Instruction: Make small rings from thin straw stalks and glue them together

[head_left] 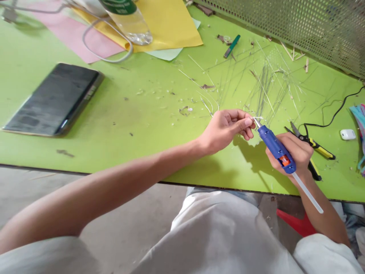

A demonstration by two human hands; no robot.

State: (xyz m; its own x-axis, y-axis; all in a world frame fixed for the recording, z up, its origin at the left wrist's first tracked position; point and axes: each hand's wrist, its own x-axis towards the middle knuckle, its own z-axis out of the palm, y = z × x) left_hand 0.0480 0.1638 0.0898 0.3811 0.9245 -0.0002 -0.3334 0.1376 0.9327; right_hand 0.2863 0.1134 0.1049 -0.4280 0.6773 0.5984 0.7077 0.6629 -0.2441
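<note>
My right hand [296, 150] is wrapped around a blue hot glue gun [273, 142], with a long white glue stick [308, 192] poking out of its back end. The gun's metal nozzle meets a small, thin whitish piece [258, 117] pinched between the thumb and fingers of my left hand [232, 125]. What kind of piece it is I cannot make out. Thin wires [266, 93] lie scattered on the green table just beyond both hands. Beside my right hand rest black-and-yellow pliers [322, 148], partly hidden by it.
A dark tablet-like device [54, 99] lies at the left. Behind it are a water bottle [129, 21], yellow paper [171, 26] and a white cable [85, 36]. A green-handled cutter [232, 45] lies near the perforated panel [313, 30]. A black cord [338, 114] and white case [347, 134] sit at right.
</note>
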